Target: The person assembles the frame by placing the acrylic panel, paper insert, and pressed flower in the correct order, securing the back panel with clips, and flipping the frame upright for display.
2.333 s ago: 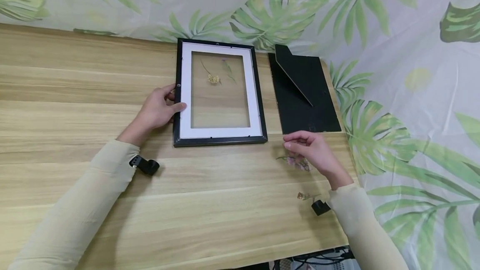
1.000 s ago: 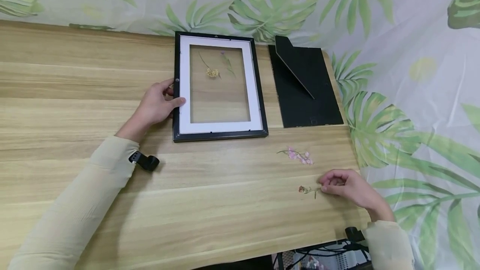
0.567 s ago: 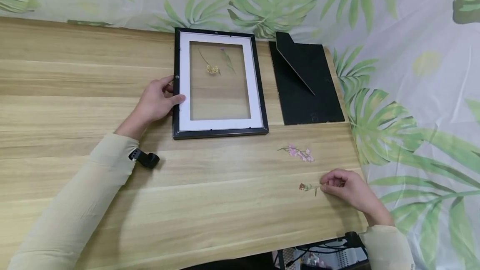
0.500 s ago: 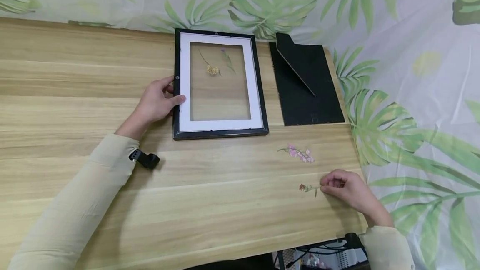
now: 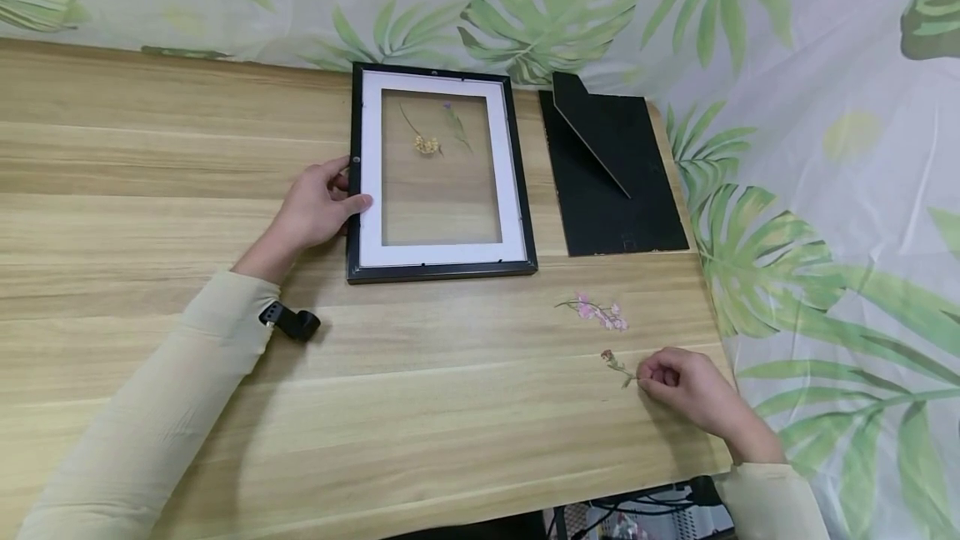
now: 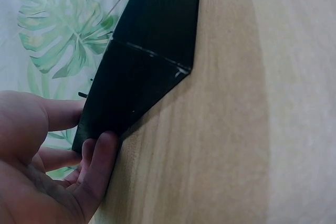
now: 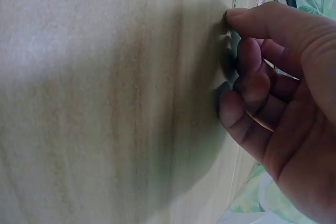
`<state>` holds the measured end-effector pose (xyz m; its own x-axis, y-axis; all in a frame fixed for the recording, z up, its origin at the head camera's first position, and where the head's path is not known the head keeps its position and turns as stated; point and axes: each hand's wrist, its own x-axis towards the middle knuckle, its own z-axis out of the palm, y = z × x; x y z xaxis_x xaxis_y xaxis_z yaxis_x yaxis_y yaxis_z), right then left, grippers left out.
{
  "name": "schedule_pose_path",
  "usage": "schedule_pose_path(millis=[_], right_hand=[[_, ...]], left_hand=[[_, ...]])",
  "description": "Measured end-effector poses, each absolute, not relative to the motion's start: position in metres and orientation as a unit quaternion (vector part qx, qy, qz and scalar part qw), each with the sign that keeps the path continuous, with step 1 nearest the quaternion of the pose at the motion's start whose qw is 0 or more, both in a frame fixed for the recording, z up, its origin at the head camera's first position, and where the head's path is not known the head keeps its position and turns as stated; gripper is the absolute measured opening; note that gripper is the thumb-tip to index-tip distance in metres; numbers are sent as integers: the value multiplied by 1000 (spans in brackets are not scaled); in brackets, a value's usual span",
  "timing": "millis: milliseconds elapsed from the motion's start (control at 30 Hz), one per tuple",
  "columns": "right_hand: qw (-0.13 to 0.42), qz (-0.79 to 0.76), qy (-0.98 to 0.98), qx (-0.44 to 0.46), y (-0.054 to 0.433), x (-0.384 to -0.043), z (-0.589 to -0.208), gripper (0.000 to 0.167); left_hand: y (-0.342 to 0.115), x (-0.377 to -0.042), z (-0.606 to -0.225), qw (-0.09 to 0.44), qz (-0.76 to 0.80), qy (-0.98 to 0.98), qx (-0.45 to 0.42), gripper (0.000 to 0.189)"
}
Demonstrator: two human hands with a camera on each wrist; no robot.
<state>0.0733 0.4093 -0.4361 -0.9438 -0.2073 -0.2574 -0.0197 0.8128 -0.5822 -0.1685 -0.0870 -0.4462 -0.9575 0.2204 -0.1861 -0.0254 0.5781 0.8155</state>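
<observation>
My left hand grips the left side of a black picture frame, thumb over its white mat and fingers at the outer edge. In the left wrist view, fingers bend around the black side of the frame. Inside the mat's opening lie a dried yellow flower and a thin purple-tipped flower. At the right, my right hand pinches the stem end of a small dried flower with a reddish-brown head, low over the table. A pink dried flower sprig lies just beyond it.
Right of the picture frame lies its black backboard, with the stand leg sticking up. A leaf-patterned cloth borders the wooden table at the back and right. Cables show below the front edge.
My right hand has moved from near the pink sprig toward me and taken the small reddish-brown flower by its stem. That flower's head has since swung away from me. My left hand keeps its grip.
</observation>
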Motion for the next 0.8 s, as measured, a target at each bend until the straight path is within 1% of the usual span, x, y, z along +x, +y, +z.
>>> schedule_pose_path(millis=[333,500,800], right_hand=[[172,-271,945,-65,406,72,-436,21],[179,-269,944,-59,406,72,-435,20],[151,-279,946,-65,412,73,-436,18]], left_hand=[[-87,-168,-447,136,450,881,54,65],[-87,-167,-447,139,449,881,52,66],[-87,-168,-446,142,452,879,49,68]])
